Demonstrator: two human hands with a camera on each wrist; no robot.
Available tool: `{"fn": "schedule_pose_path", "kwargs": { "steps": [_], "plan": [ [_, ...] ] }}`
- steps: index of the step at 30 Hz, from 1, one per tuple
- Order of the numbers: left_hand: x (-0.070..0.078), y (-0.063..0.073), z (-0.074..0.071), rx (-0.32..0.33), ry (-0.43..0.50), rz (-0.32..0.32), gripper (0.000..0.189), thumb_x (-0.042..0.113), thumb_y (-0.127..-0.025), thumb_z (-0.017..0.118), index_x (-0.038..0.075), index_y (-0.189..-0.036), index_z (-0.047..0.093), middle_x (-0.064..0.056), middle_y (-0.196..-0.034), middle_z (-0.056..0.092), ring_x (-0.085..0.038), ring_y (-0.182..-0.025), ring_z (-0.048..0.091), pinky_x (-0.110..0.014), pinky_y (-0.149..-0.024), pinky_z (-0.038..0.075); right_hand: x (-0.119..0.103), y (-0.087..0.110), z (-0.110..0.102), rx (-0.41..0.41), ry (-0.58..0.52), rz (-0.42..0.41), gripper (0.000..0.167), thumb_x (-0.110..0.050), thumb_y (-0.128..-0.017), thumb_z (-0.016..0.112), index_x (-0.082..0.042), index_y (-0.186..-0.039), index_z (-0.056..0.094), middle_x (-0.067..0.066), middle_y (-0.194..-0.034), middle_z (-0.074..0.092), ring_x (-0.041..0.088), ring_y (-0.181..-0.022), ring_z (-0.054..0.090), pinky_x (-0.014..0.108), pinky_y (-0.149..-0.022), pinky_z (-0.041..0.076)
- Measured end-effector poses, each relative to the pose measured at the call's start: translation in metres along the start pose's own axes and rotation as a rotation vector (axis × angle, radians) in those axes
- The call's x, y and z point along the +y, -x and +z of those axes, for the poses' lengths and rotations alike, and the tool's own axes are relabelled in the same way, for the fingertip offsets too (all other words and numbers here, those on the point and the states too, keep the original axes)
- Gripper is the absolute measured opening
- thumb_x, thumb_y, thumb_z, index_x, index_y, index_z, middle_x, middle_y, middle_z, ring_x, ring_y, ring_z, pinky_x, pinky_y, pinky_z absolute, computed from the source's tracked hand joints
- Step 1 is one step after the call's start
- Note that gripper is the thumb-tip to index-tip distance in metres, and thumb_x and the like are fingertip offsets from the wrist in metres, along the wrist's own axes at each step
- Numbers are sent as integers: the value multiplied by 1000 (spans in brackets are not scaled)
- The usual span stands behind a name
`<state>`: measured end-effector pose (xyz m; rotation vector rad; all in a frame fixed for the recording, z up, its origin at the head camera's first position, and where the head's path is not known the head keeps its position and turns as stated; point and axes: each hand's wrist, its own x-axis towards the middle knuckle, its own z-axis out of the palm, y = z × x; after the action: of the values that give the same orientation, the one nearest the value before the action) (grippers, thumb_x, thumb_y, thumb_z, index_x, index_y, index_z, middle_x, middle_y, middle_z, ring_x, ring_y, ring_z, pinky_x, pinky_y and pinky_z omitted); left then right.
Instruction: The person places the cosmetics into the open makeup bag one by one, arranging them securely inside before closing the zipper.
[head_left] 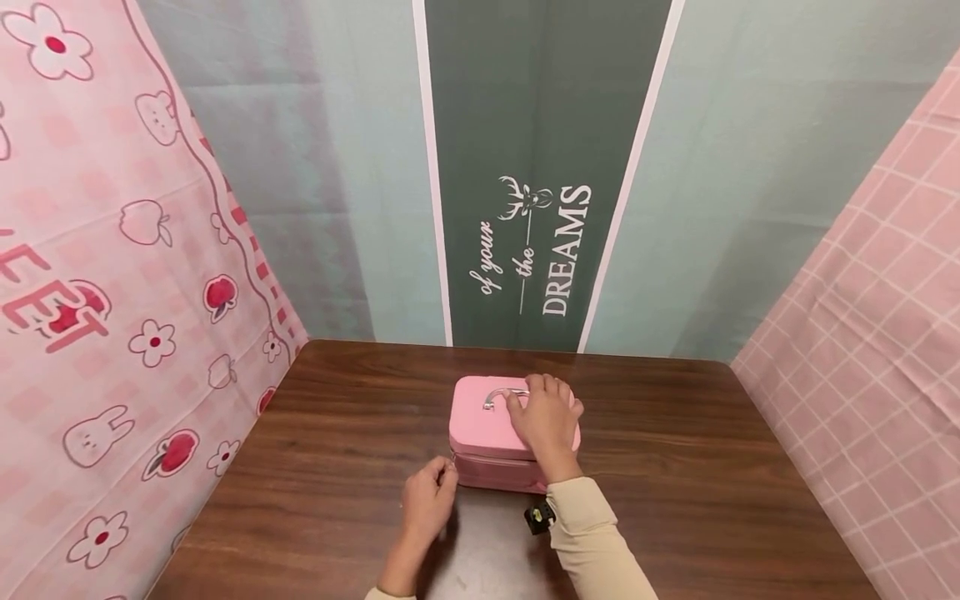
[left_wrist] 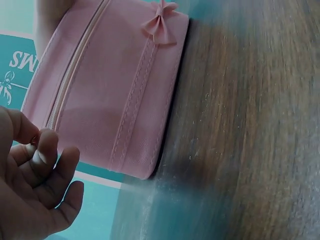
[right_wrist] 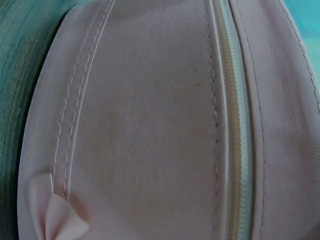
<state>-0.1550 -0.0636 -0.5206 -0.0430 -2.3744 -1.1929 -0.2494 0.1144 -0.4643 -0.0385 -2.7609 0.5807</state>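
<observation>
A pink zippered case (head_left: 487, 429) with a silver handle (head_left: 491, 398) on its lid stands on the wooden table. At its front left corner my left hand (head_left: 429, 498) pinches a small metal zipper pull (left_wrist: 35, 141) between thumb and forefinger, the other fingers loosely bent. The zipper (left_wrist: 65, 85) runs along the case's upper side, and its teeth look joined in the right wrist view. My right hand (head_left: 550, 417) rests on the lid's right part, thumb beside the handle. A pink bow (left_wrist: 160, 25) decorates the lower front. No right fingers show in the right wrist view.
The brown wooden table (head_left: 337, 417) extends around the case. Behind it hangs a green and teal cloth (head_left: 555, 83) with white lettering. Pink printed cloth (head_left: 112, 292) hangs at the left, and pink checked cloth (head_left: 885, 317) at the right.
</observation>
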Motion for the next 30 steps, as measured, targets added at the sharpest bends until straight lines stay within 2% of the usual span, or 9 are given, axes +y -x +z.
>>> {"fn": "schedule_pose_path", "kwargs": {
  "steps": [7, 14, 17, 20, 22, 23, 25, 27, 30],
  "plan": [
    [1, -2, -5, -27, 16, 15, 19, 8, -75, 57, 20, -61, 51, 17, -54, 36, -4, -51, 38, -22, -45, 30, -1, 1, 1, 16, 4, -10, 51, -49, -86, 56, -7, -115, 59, 17, -123, 52, 35, -117, 37, 60, -85, 28],
    [-2, -3, -6, -71, 57, -53, 19, 8, -77, 58, 22, -64, 56, 16, -56, 41, -4, -53, 42, -22, -49, 33, 4, 1, -6, -17, -33, -65, 46, -41, -84, 58, -6, -114, 60, 17, -120, 53, 37, -115, 38, 64, -87, 25],
    [-4, -3, -7, -81, 80, -72, 18, 7, -78, 58, 20, -65, 58, 15, -56, 42, -4, -53, 42, -23, -50, 34, 15, -4, -13, -60, -36, -189, 43, -38, -83, 61, -6, -111, 62, 16, -114, 57, 38, -110, 41, 63, -86, 27],
    [-6, -2, -8, -93, 92, -76, 16, 6, -78, 59, 17, -67, 60, 14, -57, 44, -4, -53, 43, -23, -50, 35, 31, -16, -16, -75, -40, -386, 38, -35, -80, 65, -8, -107, 65, 14, -108, 60, 36, -106, 46, 58, -85, 33],
    [-7, -2, -9, -102, 100, -74, 15, 6, -79, 58, 16, -68, 61, 14, -57, 45, -3, -52, 43, -22, -50, 36, 42, -24, -16, -87, -76, -490, 35, -32, -79, 66, -8, -106, 66, 11, -107, 61, 33, -106, 48, 54, -85, 36],
    [-8, -2, -9, -108, 105, -75, 14, 6, -79, 58, 14, -69, 61, 14, -57, 45, -3, -52, 43, -22, -49, 36, 47, -27, -15, -103, -105, -516, 35, -30, -79, 67, -9, -107, 66, 10, -107, 62, 31, -105, 49, 51, -85, 37],
    [-9, -2, -9, -124, 111, -83, 13, 6, -80, 58, 13, -70, 62, 14, -56, 46, -2, -51, 43, -22, -49, 36, 54, -31, -11, -135, -175, -529, 35, -28, -79, 66, -10, -109, 65, 7, -108, 62, 27, -103, 51, 48, -86, 40],
    [-9, -2, -10, -138, 120, -82, 13, 6, -81, 58, 11, -71, 63, 14, -56, 47, -2, -50, 43, -21, -48, 37, 58, -32, -7, -155, -236, -506, 35, -26, -79, 66, -10, -110, 65, 6, -108, 63, 26, -100, 52, 45, -84, 42],
    [-11, -2, -10, -141, 128, -75, 13, 7, -82, 58, 12, -71, 62, 14, -56, 47, -2, -50, 43, -21, -48, 37, 59, -31, -4, -146, -281, -467, 35, -24, -77, 64, -10, -110, 65, 7, -106, 63, 27, -96, 54, 46, -82, 43]
  ]
}}
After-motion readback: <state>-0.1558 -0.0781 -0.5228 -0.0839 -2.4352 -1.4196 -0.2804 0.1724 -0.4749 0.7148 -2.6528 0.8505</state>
